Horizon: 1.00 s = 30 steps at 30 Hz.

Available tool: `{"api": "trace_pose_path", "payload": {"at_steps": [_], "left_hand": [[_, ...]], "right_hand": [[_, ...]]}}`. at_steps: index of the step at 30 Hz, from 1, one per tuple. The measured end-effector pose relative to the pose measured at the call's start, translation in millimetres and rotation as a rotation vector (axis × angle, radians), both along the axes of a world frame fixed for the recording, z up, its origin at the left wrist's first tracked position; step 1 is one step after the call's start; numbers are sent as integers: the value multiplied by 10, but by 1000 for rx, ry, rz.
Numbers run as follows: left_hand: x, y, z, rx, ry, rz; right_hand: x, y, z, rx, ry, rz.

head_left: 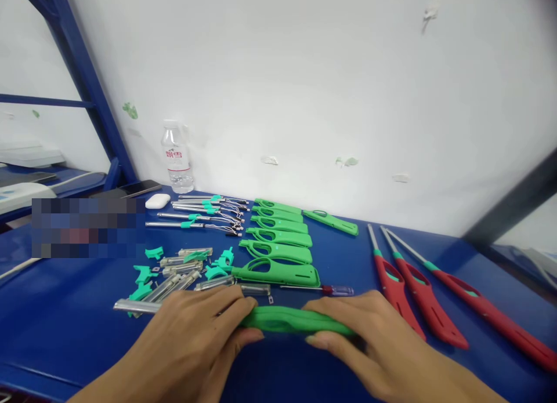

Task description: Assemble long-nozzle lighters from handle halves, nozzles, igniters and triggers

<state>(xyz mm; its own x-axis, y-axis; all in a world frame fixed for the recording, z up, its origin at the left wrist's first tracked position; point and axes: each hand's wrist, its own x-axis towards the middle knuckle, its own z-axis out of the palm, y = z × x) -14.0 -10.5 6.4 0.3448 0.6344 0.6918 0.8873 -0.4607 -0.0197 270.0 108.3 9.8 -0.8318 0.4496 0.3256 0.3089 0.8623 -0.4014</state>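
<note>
Both my hands grip a green long-necked gas lighter (298, 320), held sideways above the front of the blue table. My left hand (195, 333) is closed round its neck end, and the metal tube (136, 306) sticks out to the left. My right hand (369, 333) pinches the handle's other end between thumb and fingers. Just beyond lie several green handle shells (278, 272) in a column. A screwdriver (337, 290) with a clear purple handle rests behind my right hand. Clear fuel tanks (183, 268) and teal trigger pieces (143, 275) are scattered behind my left hand.
Metal tubes with wires (195, 217) lie at back left, near a water bottle (177, 159), a white earbud case (157, 201) and a phone (139, 188). Three red lighters (430, 304) lie on the right. A white wall (304, 90) stands behind the table.
</note>
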Motion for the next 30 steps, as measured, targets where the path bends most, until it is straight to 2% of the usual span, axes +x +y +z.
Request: {"api": "trace_pose_path", "payload": {"at_steps": [6, 8, 11, 14, 16, 19, 25, 30], "left_hand": [[80, -85, 31, -53, 92, 15], [83, -105, 5, -81, 132, 15], [71, -135, -93, -117, 145, 22], [53, -167, -212, -234, 205, 38], [38, -191, -264, -349, 256, 49], [16, -211, -263, -429, 277, 43], [21, -127, -108, -445, 244, 33], [53, -100, -129, -437, 208, 44]], "right_hand": [[-52, -54, 148, -52, 35, 8], [-43, 13, 151, 8, 78, -19], [5, 185, 118, 192, 113, -136], [49, 334, 58, 321, 85, -165], [57, 376, 16, 353, 65, -141], [40, 353, -16, 357, 38, -95], [33, 191, 71, 207, -94, 63], [22, 145, 19, 298, -159, 144]]}}
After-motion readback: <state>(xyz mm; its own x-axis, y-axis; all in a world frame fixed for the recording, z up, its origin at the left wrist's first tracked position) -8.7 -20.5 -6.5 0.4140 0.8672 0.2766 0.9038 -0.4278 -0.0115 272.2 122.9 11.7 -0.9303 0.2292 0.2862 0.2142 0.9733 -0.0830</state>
